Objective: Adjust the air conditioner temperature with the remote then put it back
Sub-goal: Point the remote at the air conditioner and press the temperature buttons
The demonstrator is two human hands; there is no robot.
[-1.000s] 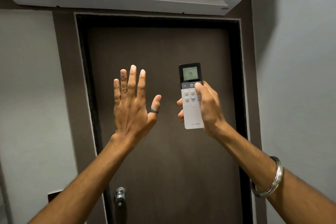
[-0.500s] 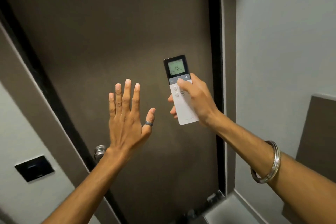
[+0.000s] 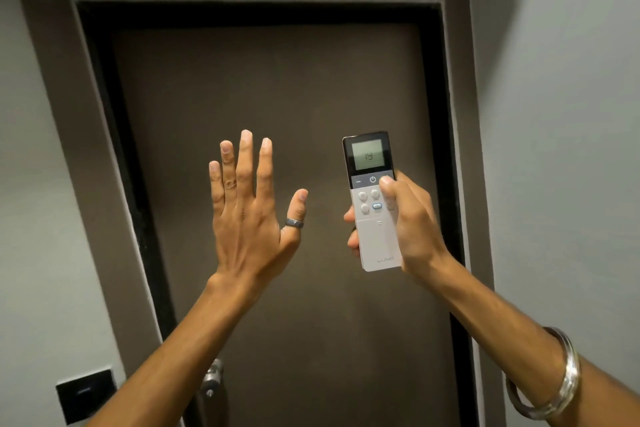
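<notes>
Matte brown door (image 3: 277, 107) fills the background; right hand (image 3: 412, 229) clamps the slim white remote (image 3: 375, 204) upright, thumb on buttons. Left hand (image 3: 249, 211) splays flat, empty.

The remote (image 3: 372, 201) sits in the right hand (image 3: 412, 222), right of the left hand (image 3: 252, 215), before the door (image 3: 277, 97).

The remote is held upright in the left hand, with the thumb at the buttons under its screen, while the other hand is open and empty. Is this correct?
Not quite: the head view shows the remote in the right hand, not the left. The rest holds: it is upright, the thumb rests at the buttons under its screen, and the left hand is open and empty.
</notes>
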